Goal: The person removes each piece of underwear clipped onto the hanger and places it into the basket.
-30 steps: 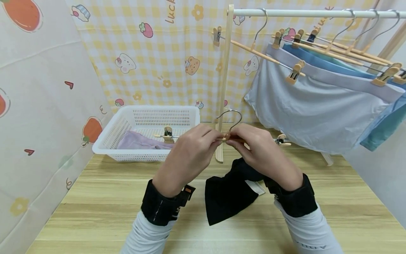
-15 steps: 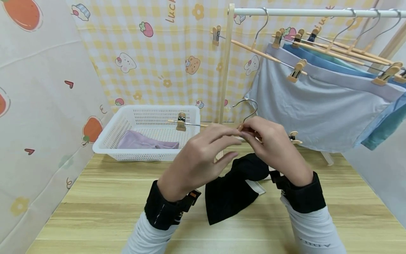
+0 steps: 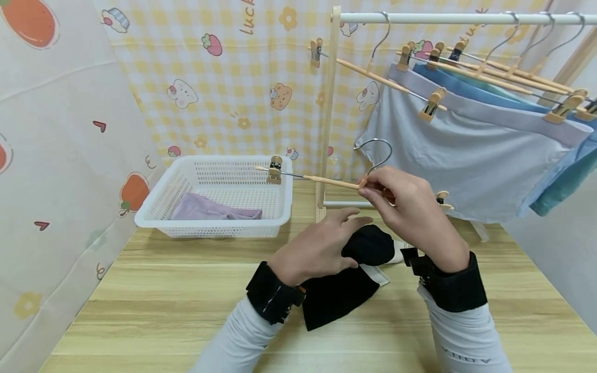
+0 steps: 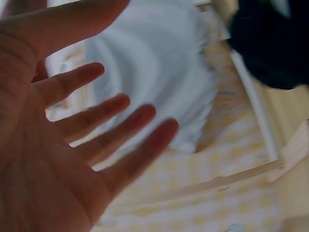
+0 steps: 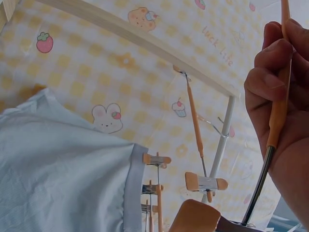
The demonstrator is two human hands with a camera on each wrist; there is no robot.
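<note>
Several garments (image 3: pixel 462 155) already hang clipped on the rail (image 3: pixel 466 19). The right hand (image 3: pixel 406 207) pinches an empty hanger (image 3: pixel 326 180) above the bench (image 3: pixel 140 311); the left hand (image 3: pixel 322 248), fingers spread, touches the black garment (image 3: pixel 336 295), not yet clipped. One piece remains in the basket (image 3: pixel 154 199).

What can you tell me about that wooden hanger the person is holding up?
The hanger is a slim, light wooden bar with a curved silver metal hook rising from its middle and a thin metal rod carrying wooden clips, one near each end. It hangs no garment. The right hand pinches it at the centre, just below the hook, and holds it roughly level in the air above the table, its left end reaching over the white basket. The left hand is off it, fingers spread over the black cloth below.
</note>
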